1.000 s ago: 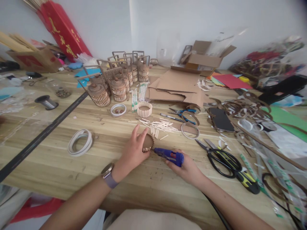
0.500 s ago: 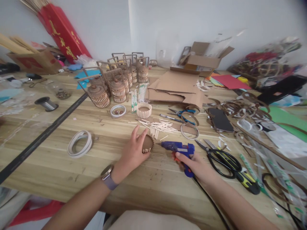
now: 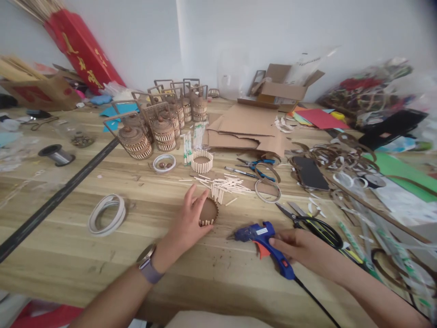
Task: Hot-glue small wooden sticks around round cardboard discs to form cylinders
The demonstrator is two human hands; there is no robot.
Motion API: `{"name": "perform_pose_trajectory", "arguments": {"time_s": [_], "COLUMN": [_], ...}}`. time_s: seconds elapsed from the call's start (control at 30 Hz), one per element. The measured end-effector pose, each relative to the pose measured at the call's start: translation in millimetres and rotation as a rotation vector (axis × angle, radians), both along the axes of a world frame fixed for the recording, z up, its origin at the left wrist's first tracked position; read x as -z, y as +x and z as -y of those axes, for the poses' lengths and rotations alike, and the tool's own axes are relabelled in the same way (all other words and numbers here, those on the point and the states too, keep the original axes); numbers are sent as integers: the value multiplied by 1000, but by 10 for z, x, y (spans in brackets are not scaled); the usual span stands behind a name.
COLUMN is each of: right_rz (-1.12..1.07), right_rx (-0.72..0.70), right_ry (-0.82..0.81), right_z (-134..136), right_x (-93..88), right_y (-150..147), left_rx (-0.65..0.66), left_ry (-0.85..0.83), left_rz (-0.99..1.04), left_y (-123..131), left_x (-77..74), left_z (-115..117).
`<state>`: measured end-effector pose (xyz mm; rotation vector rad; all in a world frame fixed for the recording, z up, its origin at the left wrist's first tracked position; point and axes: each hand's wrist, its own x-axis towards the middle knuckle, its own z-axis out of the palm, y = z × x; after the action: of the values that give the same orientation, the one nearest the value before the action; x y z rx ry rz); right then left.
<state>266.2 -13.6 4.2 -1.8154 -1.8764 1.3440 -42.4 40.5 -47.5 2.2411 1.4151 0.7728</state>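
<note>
My left hand [image 3: 186, 221] is curled round the near-left side of a round brown cardboard base [image 3: 209, 210], thumb at its lower edge and fingers over its upper left. Several short pale sticks stand along the base's near rim. A blue hot glue gun [image 3: 261, 232] with an orange trigger is on its side low over the table, nozzle pointing left. My right hand [image 3: 290, 243] has its thumb and fingers at the gun's handle; whether the gun rests on the wood I cannot tell. Beyond the base lies a heap of short wooden sticks [image 3: 227, 183].
A finished stick ring [image 3: 201, 161] stands behind the heap, near lidded baskets [image 3: 165, 133] with tall handles. Black-handled scissors [image 3: 316, 225] lie beside my right hand, pliers [image 3: 259, 163] further back. White tape rolls [image 3: 107, 215] lie left. The gun's cord [image 3: 316, 300] trails toward me.
My right hand has drawn the glue gun away from the base, toward me, and tipped it onto its side; its grip has shifted to the handle's back. My left hand stays at the base.
</note>
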Motion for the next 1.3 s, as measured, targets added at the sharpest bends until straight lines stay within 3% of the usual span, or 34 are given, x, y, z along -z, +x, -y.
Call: {"name": "perform_pose_trajectory", "arguments": {"time_s": [0.13, 0.37, 0.47, 0.6, 0.7, 0.87, 1.03, 1.3], "right_rz": [484, 521, 640, 644, 390, -74, -108, -6], "right_rx": [-86, -577, -661, -623, -453, -255, -302, -433], "right_ry": [383, 715, 741, 802, 754, 474, 420, 559], "right_z": [-285, -813, -837, -806, -776, -625, -541, -614], "right_x": [-26, -9, 37, 98, 73, -45, 19, 112], "right_y": [-57, -703, -839, -795, -733, -837, -1017, -1091], "left_rx": [22, 63, 39, -1, -6, 2, 12, 17], "left_ry": [1, 33, 53, 82, 71, 54, 58, 58], "left_rz": [15, 23, 16, 10, 19, 26, 33, 56], "left_y": [2, -20, -22, -10, 0, 4, -10, -17], "left_x": [-7, -12, 5, 41, 52, 43, 61, 58], "left_z": [-16, -39, -40, -35, -33, -41, -56, -69]}}
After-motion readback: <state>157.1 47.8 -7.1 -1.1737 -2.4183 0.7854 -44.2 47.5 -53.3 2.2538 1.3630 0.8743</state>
